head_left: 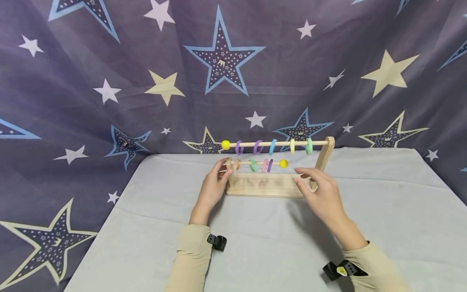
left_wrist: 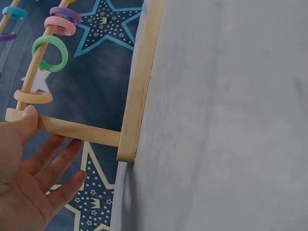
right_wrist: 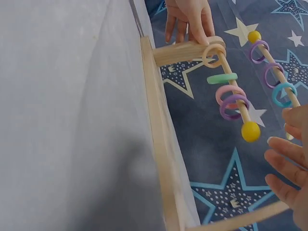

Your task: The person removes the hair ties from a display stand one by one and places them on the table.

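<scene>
A wooden ring stand (head_left: pixel 264 185) has a flat base, two uprights and two rods. Its long upper rod (head_left: pixel 248 144) carries several purple, blue, yellow and green rings and ends in a yellow ball (head_left: pixel 226 144). On the short lower rod hang an orange ring (left_wrist: pixel 32 97), a green ring (left_wrist: pixel 50 54), a pink ring (left_wrist: pixel 60 25) and a purple ring (right_wrist: pixel 234 107). My left hand (head_left: pixel 214 183) grips the short upright near its top, thumb on one side. By the taller upright (head_left: pixel 324 156), my right hand (head_left: pixel 321 192) holds nothing, its thumb and fingers apart.
The stand rests on a table with a pale grey cloth (head_left: pixel 255 243). Behind it and to the left hangs a dark curtain (head_left: pixel 277 81) patterned with stars. Each sleeve bears a small black camera, one at the left wrist (head_left: pixel 217 242).
</scene>
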`<state>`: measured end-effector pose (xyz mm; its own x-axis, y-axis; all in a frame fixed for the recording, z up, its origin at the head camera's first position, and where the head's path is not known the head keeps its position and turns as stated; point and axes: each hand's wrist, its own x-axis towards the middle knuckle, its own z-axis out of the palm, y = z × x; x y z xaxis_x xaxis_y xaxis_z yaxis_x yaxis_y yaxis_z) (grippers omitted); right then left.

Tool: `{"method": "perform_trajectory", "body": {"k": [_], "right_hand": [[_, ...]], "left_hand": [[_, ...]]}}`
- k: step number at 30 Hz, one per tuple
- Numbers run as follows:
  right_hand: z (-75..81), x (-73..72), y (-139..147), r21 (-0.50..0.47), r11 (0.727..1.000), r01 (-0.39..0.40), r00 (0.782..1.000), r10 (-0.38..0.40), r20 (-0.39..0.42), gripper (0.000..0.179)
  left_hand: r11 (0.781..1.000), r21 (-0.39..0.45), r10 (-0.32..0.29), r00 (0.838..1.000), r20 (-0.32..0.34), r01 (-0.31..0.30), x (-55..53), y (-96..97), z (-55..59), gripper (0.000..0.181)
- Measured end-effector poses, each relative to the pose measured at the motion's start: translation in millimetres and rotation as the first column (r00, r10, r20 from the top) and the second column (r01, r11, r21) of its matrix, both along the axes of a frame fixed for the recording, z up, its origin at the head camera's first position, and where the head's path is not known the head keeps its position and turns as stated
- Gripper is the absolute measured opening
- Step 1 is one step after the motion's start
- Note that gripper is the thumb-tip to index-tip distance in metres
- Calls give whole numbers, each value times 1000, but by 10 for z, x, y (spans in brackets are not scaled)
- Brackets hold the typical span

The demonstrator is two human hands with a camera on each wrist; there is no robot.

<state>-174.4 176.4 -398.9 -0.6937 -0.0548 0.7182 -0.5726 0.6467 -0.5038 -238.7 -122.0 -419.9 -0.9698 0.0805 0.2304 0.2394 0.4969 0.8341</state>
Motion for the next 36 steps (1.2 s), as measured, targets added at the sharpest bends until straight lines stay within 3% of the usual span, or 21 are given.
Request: {"method": "perform_trajectory", "body": {"k": [7, 18, 36], "right_hand": [[-46, -88, -170, -148, 988, -31, 993, 47, 105, 20], [-161, -184, -393, -301, 953, 42, 960, 45, 276, 19], [-308, -329, -668, -358, 929, 92, 946, 31, 322, 17]], "left_hand": [[1000, -4, 4, 1000, -6, -4, 8, -3, 5, 45], [999, -35, 14, 1000, -16, -15, 9, -2, 1, 45], [999, -28, 16, 1000, -16, -17, -2, 4, -2, 44]]}}
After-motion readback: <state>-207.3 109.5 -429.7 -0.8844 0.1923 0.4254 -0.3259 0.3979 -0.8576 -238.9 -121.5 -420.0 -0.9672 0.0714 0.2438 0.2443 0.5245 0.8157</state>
